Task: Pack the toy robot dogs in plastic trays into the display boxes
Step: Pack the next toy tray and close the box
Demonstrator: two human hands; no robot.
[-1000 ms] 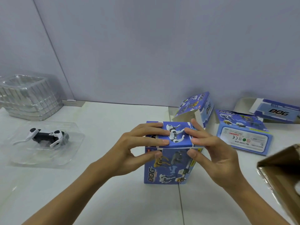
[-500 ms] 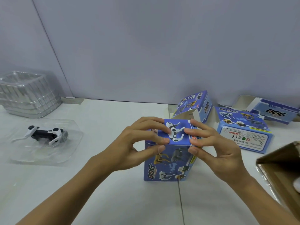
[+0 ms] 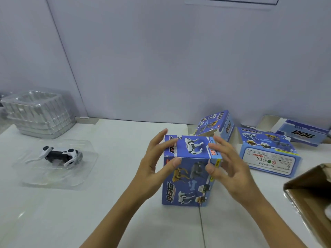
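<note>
Now that the lid lies flat on the upright display box (image 3: 188,179), we watch both hands ease off it: a moment ago the fingers pressed the top down, and now the left hand (image 3: 154,165) and right hand (image 3: 227,169) hover open at its sides, gripping nothing. One box looks packed. Near the table's left edge, the toy robot dog (image 3: 60,155) waits in its plastic tray (image 3: 53,176).

This looks like a small packing station in a workshop or warehouse: a plain white table (image 3: 107,203) set against bare grey walls (image 3: 161,59). A stack of empty clear plastic trays (image 3: 38,113), several identical printed toy boxes (image 3: 268,149) and an open brown carton (image 3: 311,197) point to repetitive packaging work.
</note>
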